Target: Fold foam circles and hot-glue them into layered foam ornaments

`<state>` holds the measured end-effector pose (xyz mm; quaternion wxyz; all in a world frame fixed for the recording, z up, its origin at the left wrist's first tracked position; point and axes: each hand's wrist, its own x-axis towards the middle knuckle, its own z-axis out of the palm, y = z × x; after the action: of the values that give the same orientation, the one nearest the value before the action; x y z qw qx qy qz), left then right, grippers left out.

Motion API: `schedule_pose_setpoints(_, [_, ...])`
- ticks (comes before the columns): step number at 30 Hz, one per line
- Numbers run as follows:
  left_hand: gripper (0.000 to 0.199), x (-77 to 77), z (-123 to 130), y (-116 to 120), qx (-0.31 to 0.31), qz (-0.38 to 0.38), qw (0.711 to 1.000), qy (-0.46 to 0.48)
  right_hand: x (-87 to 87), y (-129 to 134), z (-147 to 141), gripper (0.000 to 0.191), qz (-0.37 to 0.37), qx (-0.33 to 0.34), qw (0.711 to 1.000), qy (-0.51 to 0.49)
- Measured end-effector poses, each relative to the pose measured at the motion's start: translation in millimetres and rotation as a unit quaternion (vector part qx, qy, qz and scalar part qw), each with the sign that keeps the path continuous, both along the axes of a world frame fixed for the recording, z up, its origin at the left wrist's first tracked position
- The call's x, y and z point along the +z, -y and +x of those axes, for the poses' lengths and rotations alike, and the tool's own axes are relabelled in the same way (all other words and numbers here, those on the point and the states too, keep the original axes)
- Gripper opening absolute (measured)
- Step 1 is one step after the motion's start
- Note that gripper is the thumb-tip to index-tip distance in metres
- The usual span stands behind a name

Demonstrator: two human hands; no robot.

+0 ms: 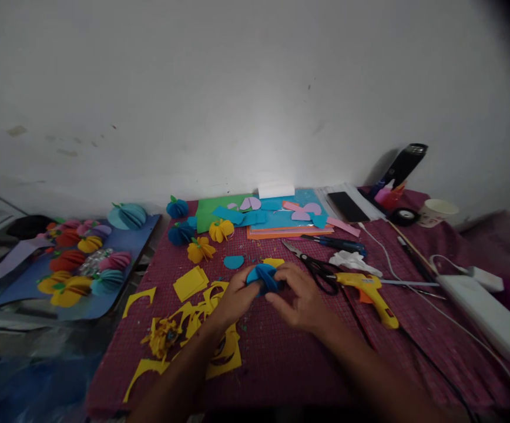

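A blue paper ball made of folded, fanned-out discs is held between both hands above the middle of the table. My left hand grips its left side, fingers closed on the paper. On the opposite side, my right hand curls its fingers and thumb around the ball's edge; part of the contact is hidden. Just behind them lies a flat blue paper half-disc. Black-handled scissors and a yellow glue gun rest to the right of my right hand.
Yellow paper scraps and yellow squares lie left. Finished yellow and blue balls stand behind them. Coloured sheets, a phone and a paper cup are farther back. A white power strip and cables lie right.
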<state>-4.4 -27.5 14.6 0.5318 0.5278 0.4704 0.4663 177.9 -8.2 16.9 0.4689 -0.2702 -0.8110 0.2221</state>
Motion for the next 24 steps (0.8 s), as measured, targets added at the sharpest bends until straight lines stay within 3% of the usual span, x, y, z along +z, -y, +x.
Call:
schedule_pose_setpoints(3, [0.023,-3.5,-1.2,1.4,0.003,0.002,1.000,-0.006,-6.5,-1.7,-3.3,0.020,-0.002,-0.022,1.000,-0.004])
schedule_pose_setpoints(6, [0.035,-3.8,-9.5,-0.5,0.011,0.002,1.000,0.026,-10.3,-5.1,-4.6,0.012,-0.018,-0.062,0.998,-0.020])
schedule_pose_setpoints(8, [0.042,-1.3,-21.5,-4.8,0.071,0.021,0.996,0.052,-10.1,-8.4,-2.2,0.010,-0.033,-0.094,0.994,-0.038])
schedule_pose_setpoints(11, [0.033,2.0,-45.8,-13.7,0.254,0.078,0.964,-0.010,-9.6,-14.7,4.6,0.008,-0.076,-0.136,0.984,-0.082])
schedule_pose_setpoints(13, [0.023,1.0,-60.3,-18.3,0.282,0.100,0.948,-0.106,-11.3,-18.7,8.9,0.005,-0.112,-0.148,0.977,-0.108])
schedule_pose_setpoints(15, [0.016,-2.8,-68.5,-20.2,0.236,0.123,0.936,-0.231,-14.3,-21.7,11.2,0.003,-0.139,-0.151,0.971,-0.125])
schedule_pose_setpoints(18, [0.020,-10.0,-67.4,-18.2,0.106,0.176,0.896,-0.394,-18.4,-23.8,11.5,0.003,-0.155,-0.145,0.968,-0.133])
schedule_pose_setpoints(21, [0.041,-14.8,-59.0,-14.2,-0.025,0.199,0.853,-0.481,-19.9,-24.3,10.6,0.005,-0.154,-0.138,0.970,-0.126])
schedule_pose_setpoints(24, [0.055,-16.4,-53.9,-12.1,-0.091,0.183,0.828,-0.522,-19.1,-24.1,10.1,0.006,-0.155,-0.134,0.971,-0.120])
